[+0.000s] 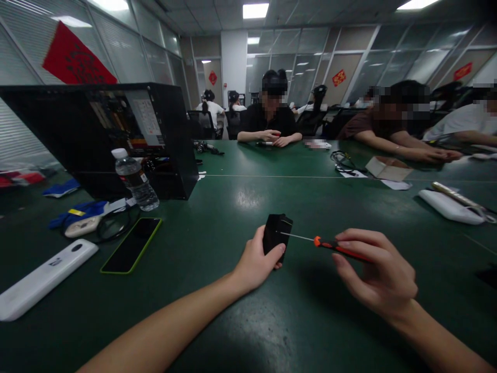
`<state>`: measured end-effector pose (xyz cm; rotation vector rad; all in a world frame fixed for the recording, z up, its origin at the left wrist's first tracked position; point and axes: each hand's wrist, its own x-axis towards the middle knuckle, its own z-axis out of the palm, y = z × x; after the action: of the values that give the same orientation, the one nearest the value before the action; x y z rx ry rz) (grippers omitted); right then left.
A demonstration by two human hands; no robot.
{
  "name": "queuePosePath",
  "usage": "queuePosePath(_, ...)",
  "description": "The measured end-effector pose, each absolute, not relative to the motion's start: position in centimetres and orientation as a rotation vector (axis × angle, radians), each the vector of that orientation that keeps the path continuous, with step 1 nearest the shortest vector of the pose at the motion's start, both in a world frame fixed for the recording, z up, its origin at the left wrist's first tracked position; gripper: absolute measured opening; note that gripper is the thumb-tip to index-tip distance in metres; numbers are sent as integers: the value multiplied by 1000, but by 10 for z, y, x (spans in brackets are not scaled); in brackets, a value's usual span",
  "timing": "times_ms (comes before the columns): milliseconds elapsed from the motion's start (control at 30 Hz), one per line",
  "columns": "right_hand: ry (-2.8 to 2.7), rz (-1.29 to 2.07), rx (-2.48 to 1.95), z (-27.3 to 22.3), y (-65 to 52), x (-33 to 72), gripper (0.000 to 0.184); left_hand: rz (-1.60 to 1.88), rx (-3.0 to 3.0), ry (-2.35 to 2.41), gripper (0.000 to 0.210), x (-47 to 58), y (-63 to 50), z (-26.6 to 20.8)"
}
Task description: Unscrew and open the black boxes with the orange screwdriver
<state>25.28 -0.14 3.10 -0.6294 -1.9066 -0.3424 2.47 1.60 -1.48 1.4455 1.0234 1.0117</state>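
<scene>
My left hand (pixel 254 259) is closed around a small black box-shaped device (pixel 276 228), holding it tilted up just above or on the green table; its exact kind I cannot make out. In my right hand (pixel 378 269) is a screwdriver (pixel 326 242) with a red and black handle, gripped between the fingers. Its thin metal shaft points left, and the tip meets or overlaps the face of the black device. Whether a screw sits under the tip is too small to tell.
An open black computer case (pixel 171 140) stands at the left, with a water bottle (pixel 135 181) before it. A green-edged phone (pixel 132 246) and a long white device (pixel 46 280) lie nearer me. Across the green table (pixel 240 197) sit other people. A small box (pixel 388 168) lies right.
</scene>
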Motion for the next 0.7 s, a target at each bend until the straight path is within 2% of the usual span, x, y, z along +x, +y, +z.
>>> queuePosePath(133,-1919,-318,-686,32,3,255,31,1024,1420,1020,46,24,17,-18)
queuePosePath(300,-2001,-251,-847,32,9,257,14,1084,1388,1012,48,23,20,-23)
queuePosePath(500,-2281,63,-939,10,15,251,19,1081,1455,1075,49,21,15,-19)
queuePosePath(600,-2298,292,-1042,0,13,240,13,1072,1477,1030,48,20,11,-15)
queuePosePath(700,-2251,494,-1118,-4,10,230,18,1059,1429,970,47,20,11,-14)
